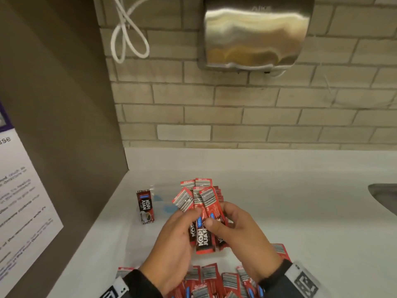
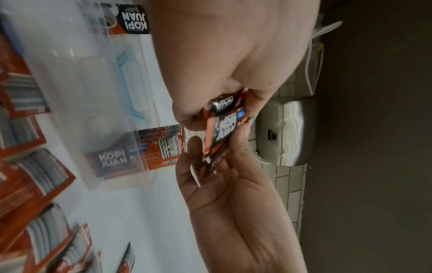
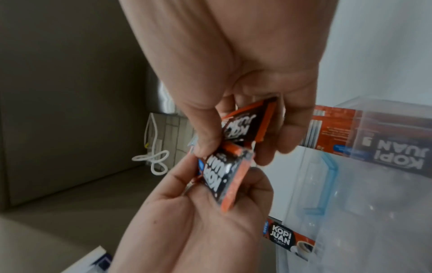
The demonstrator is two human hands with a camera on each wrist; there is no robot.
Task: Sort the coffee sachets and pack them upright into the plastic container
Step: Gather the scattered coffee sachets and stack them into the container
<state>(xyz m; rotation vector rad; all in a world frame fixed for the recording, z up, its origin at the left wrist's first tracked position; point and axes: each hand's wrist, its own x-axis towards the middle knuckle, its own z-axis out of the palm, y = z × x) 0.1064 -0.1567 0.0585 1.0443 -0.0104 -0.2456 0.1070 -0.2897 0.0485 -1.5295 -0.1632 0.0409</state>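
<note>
Loose sachets (image 1: 211,280) lie nearest, under both wrists. Left hand (image 1: 171,244) and right hand (image 1: 242,237) pinch a fanned bundle (image 1: 202,214) above the clear container (image 2: 77,114). The uneven fan may slip or land tilted.

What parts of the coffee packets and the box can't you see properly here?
- Held sachets: the count, head view; both hands overlap them.
- Loose sachets: cut by the bottom edge and wrists.
- Plastic container: blurred in the left wrist view; its far-side contents are unclear.
</note>
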